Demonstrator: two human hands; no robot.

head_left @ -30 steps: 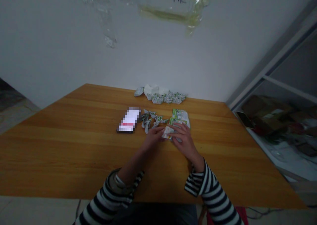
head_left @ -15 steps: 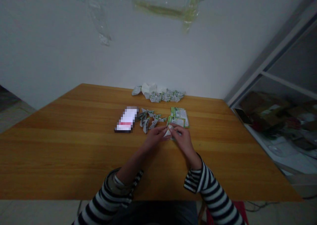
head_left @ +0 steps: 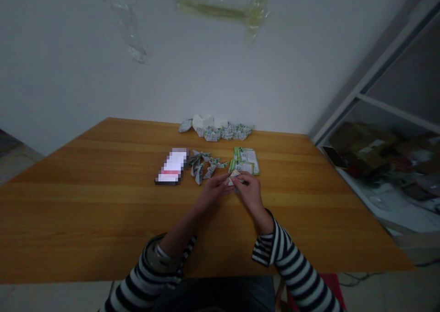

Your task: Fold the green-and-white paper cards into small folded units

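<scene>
So the change was small but clear: the bit of printed wrapper (head_left: 233,179) had gone from a looser, wider slip to a tight little fold, pinched up between both hands above the wooden tabletop (head_left: 75,174). The left hand (head_left: 213,191) had its fingers drawn in against one side of it, and the right hand (head_left: 249,193) was pinching it from the other. The hands were almost touching, so the grip was narrow, though you couldn't really tell which fingers were doing the work. The fold sat just right of centre, right below the green-and-white sachets (head_left: 246,161). Off to the left lay a row of folded wrappers (head_left: 201,166), then a pixelated phone-shaped slab (head_left: 172,166) — and a longer heap of folded pieces (head_left: 220,131) ran along the far edge of the table, up by the wall.
</scene>
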